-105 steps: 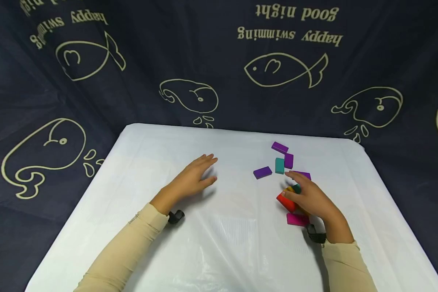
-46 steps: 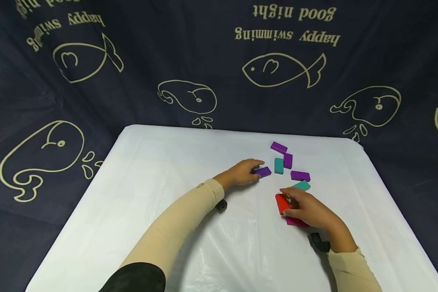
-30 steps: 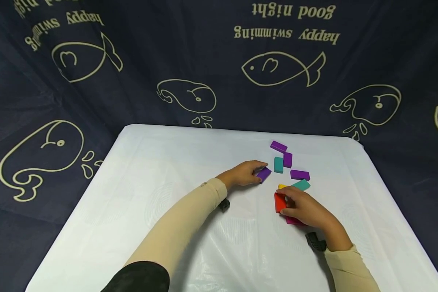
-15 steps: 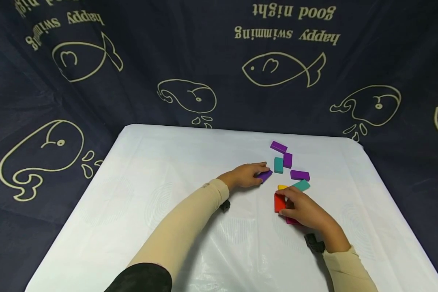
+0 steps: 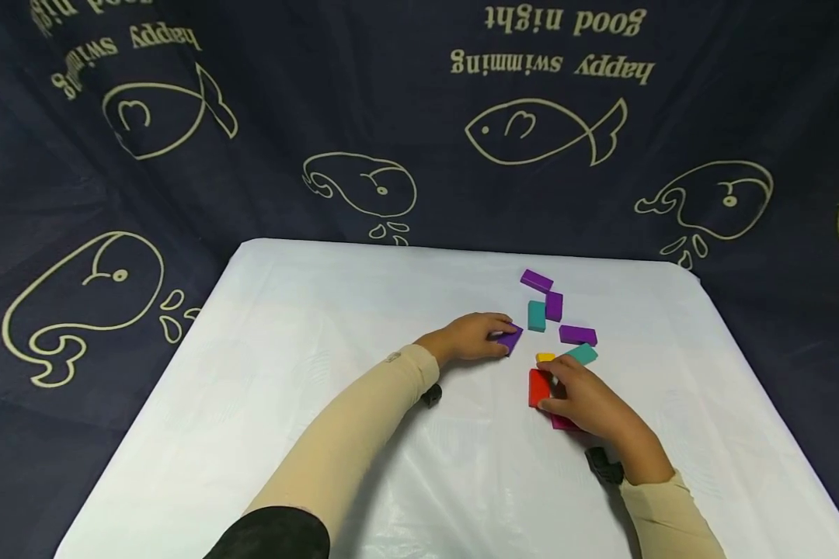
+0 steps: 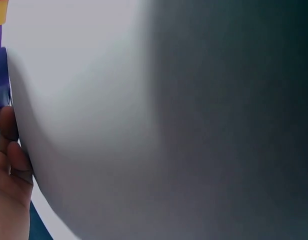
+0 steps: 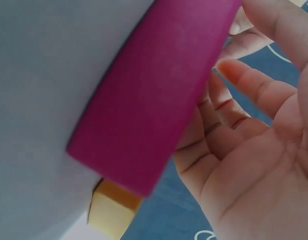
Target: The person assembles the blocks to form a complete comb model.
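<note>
In the head view my left hand [image 5: 470, 337] pinches a purple block [image 5: 510, 340] between thumb and fingers, on the white table. At the left edge of the left wrist view, the fingertips of the left hand [image 6: 12, 185] meet a purple block [image 6: 0, 75]. My right hand [image 5: 590, 396] has its thumb and index finger at opposite ends of a red block [image 5: 539, 388]. Beneath that hand, a magenta block [image 5: 565, 423] is partly covered. Large in the right wrist view, the magenta block [image 7: 154, 100] lies beside the curled fingers of the right hand [image 7: 254, 145].
Beyond the right hand lie a yellow block [image 5: 545, 357], a teal block [image 5: 583, 354] and a purple block [image 5: 578, 335]. Farther back, another teal block [image 5: 536, 316] sits beside two purple blocks, one upright [image 5: 554, 307] and one slanted [image 5: 536, 280]. A patterned dark cloth [image 5: 419, 116] hangs behind the table.
My left hand has reached rightward, taken hold of the purple block and turned it at a steeper slant. My right hand has drawn nearer, and the red block has turned from slanted to straight.
</note>
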Available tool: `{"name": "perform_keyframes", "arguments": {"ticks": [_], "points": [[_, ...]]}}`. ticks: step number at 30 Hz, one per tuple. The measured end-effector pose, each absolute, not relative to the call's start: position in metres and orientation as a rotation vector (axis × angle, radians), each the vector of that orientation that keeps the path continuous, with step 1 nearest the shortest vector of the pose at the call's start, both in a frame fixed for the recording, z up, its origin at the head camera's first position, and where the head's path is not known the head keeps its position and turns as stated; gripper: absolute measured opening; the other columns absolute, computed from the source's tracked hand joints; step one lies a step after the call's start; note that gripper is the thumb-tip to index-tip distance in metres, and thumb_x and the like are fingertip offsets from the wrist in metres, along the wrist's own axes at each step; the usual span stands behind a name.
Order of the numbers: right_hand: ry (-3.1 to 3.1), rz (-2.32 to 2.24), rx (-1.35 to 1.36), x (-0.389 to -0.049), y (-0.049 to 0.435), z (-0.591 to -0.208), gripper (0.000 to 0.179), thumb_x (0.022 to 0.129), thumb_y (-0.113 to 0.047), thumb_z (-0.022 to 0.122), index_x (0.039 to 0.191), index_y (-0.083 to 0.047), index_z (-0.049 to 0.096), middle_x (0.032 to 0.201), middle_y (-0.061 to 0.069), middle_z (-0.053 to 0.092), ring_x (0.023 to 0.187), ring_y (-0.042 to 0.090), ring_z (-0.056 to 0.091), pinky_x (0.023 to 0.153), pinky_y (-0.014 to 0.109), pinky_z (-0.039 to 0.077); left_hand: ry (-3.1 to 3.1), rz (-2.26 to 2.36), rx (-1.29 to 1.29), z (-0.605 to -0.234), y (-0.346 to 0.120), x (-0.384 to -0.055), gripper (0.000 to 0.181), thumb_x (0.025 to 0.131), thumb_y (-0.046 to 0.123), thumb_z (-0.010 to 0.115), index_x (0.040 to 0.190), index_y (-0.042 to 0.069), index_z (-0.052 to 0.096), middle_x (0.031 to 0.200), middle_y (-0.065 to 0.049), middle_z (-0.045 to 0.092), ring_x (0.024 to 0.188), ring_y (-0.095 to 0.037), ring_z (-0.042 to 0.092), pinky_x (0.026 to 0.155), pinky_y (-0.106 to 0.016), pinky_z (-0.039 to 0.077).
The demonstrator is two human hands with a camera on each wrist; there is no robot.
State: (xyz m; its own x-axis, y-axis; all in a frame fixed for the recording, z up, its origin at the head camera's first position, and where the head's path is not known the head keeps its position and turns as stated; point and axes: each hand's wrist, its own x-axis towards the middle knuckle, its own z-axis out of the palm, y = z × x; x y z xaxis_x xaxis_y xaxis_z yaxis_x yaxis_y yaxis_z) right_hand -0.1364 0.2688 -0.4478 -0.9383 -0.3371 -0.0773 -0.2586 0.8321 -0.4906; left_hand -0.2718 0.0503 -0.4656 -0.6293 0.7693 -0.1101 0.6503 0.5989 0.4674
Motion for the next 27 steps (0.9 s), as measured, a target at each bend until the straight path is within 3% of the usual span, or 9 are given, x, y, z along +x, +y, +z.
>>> {"name": "perform_keyframes", "arguments": {"ticks": [10,16,21,27], "points": [[2.822,-0.726,-0.433,-0.1368,0.2691,-0.4461,0.055,0.082,-0.023,0.081,0.128,0.001,0.062,0.111,0.01,0.052,0.091,0.021,0.052,0.077,0.038,0.053,2.496,0.777,1.073,-0.4675,0.048,-0.2699,0.047,0.09,0.034,0.074,0.133,0.019,0.065,0.14,0.002,0.056,0.124,-0.01,0.05,0.108,-0.021,0.035],[2.825,-0.715,-0.408,-0.136,0.2691,-0.446,0.056,0.082,-0.024,0.081,0.128,0.002,0.061,0.118,0.014,0.054,0.096,0.025,0.055,0.085,0.048,0.054,2.5,0.837,1.034,-0.4689,0.0461,-0.2671,0.049,0.087,0.036,0.077,0.132,0.021,0.066,0.135,0.003,0.059,0.108,-0.009,0.054,0.098,-0.019,0.041],[2.823,-0.714,-0.401,-0.1366,0.2682,-0.4449,0.057,0.082,-0.024,0.082,0.128,0.002,0.061,0.116,0.014,0.056,0.101,0.029,0.055,0.091,0.055,0.051,2.509,0.821,1.049,-0.4692,0.0448,-0.2664,0.052,0.086,0.035,0.077,0.134,0.021,0.064,0.14,0.003,0.057,0.122,-0.011,0.052,0.106,-0.021,0.037],[2.803,-0.739,-0.381,-0.1372,0.2658,-0.4476,0.056,0.082,-0.022,0.082,0.127,0.004,0.06,0.114,0.012,0.057,0.099,0.027,0.055,0.089,0.053,0.053,2.509,0.795,1.04,-0.4709,0.0426,-0.2647,0.053,0.086,0.033,0.077,0.137,0.022,0.062,0.144,0.004,0.054,0.131,-0.013,0.048,0.111,-0.024,0.033]]}}
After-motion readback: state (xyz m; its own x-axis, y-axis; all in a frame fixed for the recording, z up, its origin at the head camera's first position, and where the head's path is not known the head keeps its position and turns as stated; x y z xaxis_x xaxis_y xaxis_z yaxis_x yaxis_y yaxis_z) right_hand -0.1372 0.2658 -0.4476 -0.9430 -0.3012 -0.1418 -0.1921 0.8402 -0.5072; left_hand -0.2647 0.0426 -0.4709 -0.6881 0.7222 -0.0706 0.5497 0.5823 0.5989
